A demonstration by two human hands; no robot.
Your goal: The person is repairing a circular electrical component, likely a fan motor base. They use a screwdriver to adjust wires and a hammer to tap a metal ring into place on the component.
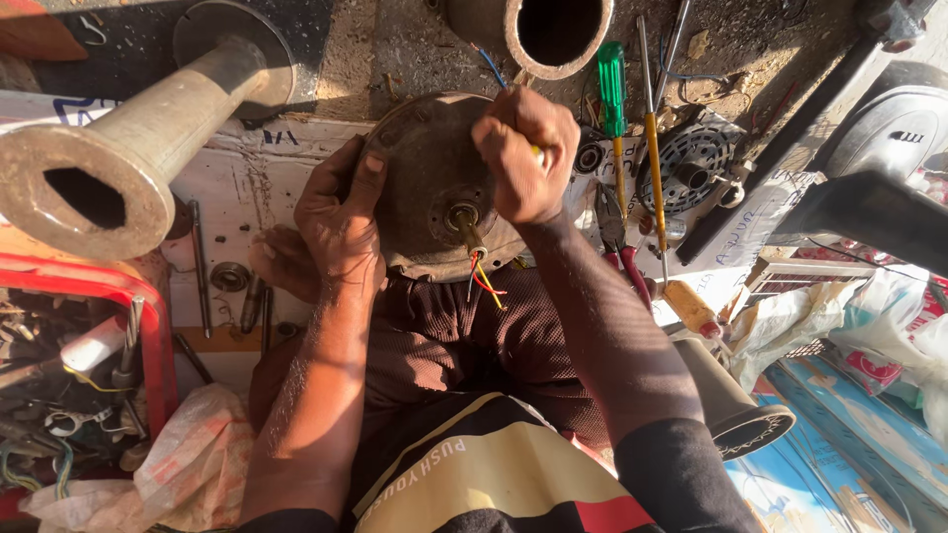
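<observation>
I count two grey pipes (128, 148) (553, 30), one green-handled screwdriver (612, 84), one yellow-handled screwdriver (654, 163), one round motor housing (425, 178).

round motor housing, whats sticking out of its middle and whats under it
From the round motor housing a shaft and coloured wires stick out. It rests above the person's lap; whatever lies directly beneath is covered.
</observation>
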